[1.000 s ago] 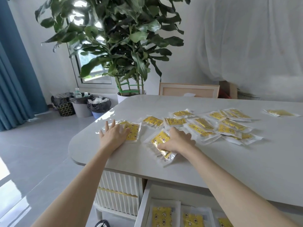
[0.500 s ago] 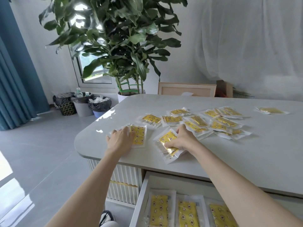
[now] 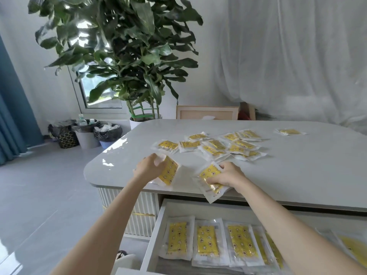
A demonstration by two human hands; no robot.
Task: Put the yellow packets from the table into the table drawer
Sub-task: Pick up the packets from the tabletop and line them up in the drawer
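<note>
My left hand [image 3: 149, 167] grips one yellow packet [image 3: 168, 172] and holds it tilted above the near edge of the grey table [image 3: 297, 175]. My right hand [image 3: 228, 174] grips a second yellow packet [image 3: 211, 180], whose lower end hangs past the table's front edge. Several more yellow packets [image 3: 216, 144] lie in a loose cluster further back, and a single one [image 3: 290, 132] sits apart at the far right. Below the table edge the white drawer [image 3: 153, 243] stands pulled out, with several yellow packets [image 3: 207, 242] laid flat side by side inside.
A large potted plant [image 3: 123, 56] stands behind the table's far left corner, next to a wooden frame [image 3: 207, 112]. Three bins [image 3: 87, 133] with dark liners sit on the grey floor at the left wall. A white ribbed cabinet front [image 3: 137, 207] is left of the drawer.
Both hands have drawn their packets toward the table's front edge and lifted them. The left hand went from lying flat on its packet to gripping it. The view has dropped, showing more of the drawer.
</note>
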